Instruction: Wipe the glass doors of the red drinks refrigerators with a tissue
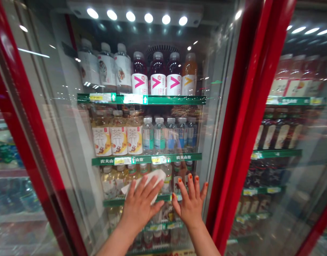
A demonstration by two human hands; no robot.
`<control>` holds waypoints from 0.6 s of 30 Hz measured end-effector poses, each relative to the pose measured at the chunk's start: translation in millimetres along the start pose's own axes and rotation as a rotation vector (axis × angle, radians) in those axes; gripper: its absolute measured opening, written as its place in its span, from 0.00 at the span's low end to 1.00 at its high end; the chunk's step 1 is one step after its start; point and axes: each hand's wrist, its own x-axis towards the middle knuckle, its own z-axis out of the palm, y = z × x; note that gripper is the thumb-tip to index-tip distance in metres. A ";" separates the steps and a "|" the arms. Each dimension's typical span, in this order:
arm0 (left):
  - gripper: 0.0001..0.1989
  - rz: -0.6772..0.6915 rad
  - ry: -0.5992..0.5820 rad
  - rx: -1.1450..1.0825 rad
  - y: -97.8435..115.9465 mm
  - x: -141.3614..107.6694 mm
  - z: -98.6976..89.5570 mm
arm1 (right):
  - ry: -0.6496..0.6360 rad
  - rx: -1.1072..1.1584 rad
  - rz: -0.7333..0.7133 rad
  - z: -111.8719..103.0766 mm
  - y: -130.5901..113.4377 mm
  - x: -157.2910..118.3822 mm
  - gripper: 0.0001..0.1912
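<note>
- Far left, behind the glass: blurry shelves w/ blue-wrapped water packs (pixel 5 153) (too blurred to read)
- Red door frame (pixel 24 121) runs down the left side of the glass door (pixel 72 142)
- Top shelf: 3 white-label btls (pixel 107 67), then 3 dark red btls (pixel 158 76) w/ pink arrows, and 1 orange btl (pixel 189 74)
- Next shelf down: 3 yellowish tea btls (pixel 117 137), then clear btls w/ blue-green labels (pixel 154 137); green shelf strip (pixel 147 158) runs beneath them
- L hand (pixel 140 209): open, not clenched, fingers spread, flat against the glass door at about the third shelf
- White cloth (pixel 149 181): under the L hand's fingers, sticks out up and to the left, pressed on the door; looks bunched, not gripped in a fist
- R hand (pixel 188 209): open, empty, fingers spread, just right of the L hand, at or touching the glass (can't tell exactly), orange-red nails (pixel 190 176)
- Far right: 2nd red frame (pixel 240 124), then next door w/ more btls (pixel 294 80) behind it
</note>
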 end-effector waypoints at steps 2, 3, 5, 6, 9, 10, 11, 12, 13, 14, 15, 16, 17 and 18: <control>0.38 0.021 0.006 0.022 -8.8 -18.8 -2.9 | 0.003 0.003 0.006 0.9 -0.8 0.1 0.43; 0.39 -0.051 0.024 0.046 -21.7 -19.2 -7.7 | 0.006 0.003 0.006 1.3 -1.2 0.5 0.43; 0.42 -0.265 0.059 0.085 -50.6 3.9 -20.7 | 0.016 0.000 -0.004 1.7 -1.8 1.6 0.44; 0.45 -0.351 0.069 0.086 -60.3 24.3 -26.7 | 0.017 -0.003 -0.008 1.6 -2.0 2.1 0.44; 0.44 -0.343 0.058 0.055 -50.5 79.6 -31.3 | 0.001 -0.009 -0.012 0.7 -1.7 2.9 0.45; 0.43 -0.221 0.053 0.053 -36.9 85.5 -27.8 | -0.005 -0.009 -0.011 0.5 -1.4 2.7 0.45; 0.42 -0.062 0.048 0.054 -22.2 82.8 -22.7 | -0.008 -0.007 -0.011 0.3 -1.1 2.4 0.45; 0.41 0.100 0.034 0.056 -9.5 72.7 -17.1 | -0.007 -0.006 -0.011 0.2 -0.9 2.0 0.45; 0.41 0.234 0.015 0.055 -1.6 57.9 -12.3 | -0.007 -0.005 -0.009 0.2 -0.9 1.8 0.45; 0.40 0.308 -0.002 0.058 -0.1 42.0 -9.4 | -0.006 -0.004 -0.008 0.3 -1.0 1.8 0.45; 0.39 0.314 -0.008 0.072 -5.6 29.3 -9.3 | -0.004 0.000 -0.008 0.4 -1.4 2.0 0.44; 0.38 0.254 -0.009 0.095 -17.1 23.0 -12.1 | -0.003 0.005 -0.006 0.5 -2.0 2.6 0.44; 0.39 0.145 -0.003 0.118 -32.4 25.4 -17.6 | 0.000 0.013 -0.003 0.5 -2.6 3.4 0.43; 0.40 0.017 0.006 0.130 -48.5 36.9 -25.1 | 0.005 0.020 -0.001 0.4 -3.2 4.3 0.43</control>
